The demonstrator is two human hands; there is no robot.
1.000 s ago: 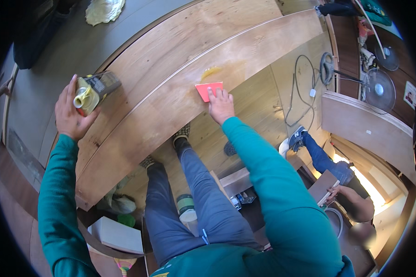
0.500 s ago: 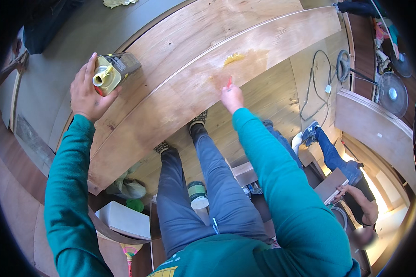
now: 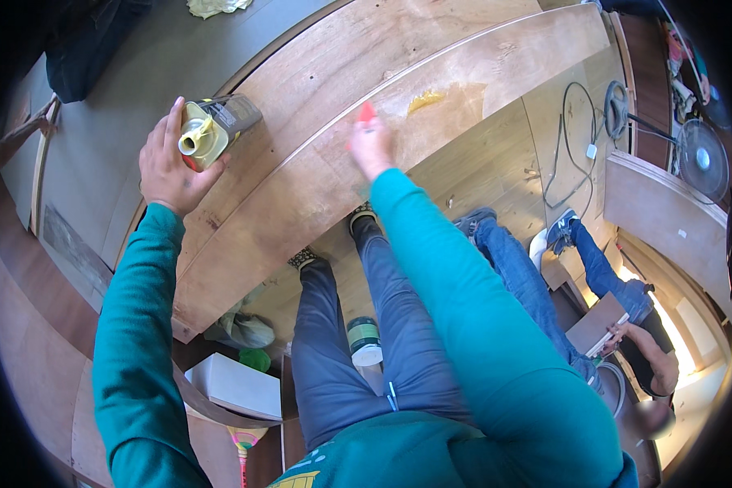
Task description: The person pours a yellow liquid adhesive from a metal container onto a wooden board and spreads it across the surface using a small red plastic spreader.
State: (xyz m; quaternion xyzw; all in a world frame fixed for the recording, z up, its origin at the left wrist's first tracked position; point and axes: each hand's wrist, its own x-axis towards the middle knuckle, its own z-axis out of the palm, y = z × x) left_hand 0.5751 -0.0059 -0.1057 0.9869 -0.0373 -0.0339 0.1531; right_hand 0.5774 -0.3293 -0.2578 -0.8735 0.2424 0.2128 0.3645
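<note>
My left hand is wrapped round the spout end of a grey metal can, which is tipped on its side at the left of a long plywood panel. Yellowish glue is smeared round the can's open mouth. My right hand grips a small red spreader, its blade showing above the fingers close to the panel's seam. Right of it lies a yellow-brown puddle of glue, with a thin wet patch spread beside it. Part of the spreader is hidden by my fingers.
A looped cable lies on the wood floor near a fan. At the lower right another person holds a board. A tub with a green band stands between my legs; a white box sits left.
My right hand has moved left and away from me with the red spreader, from the panel's near edge toward the seam. My left hand still holds the can.
</note>
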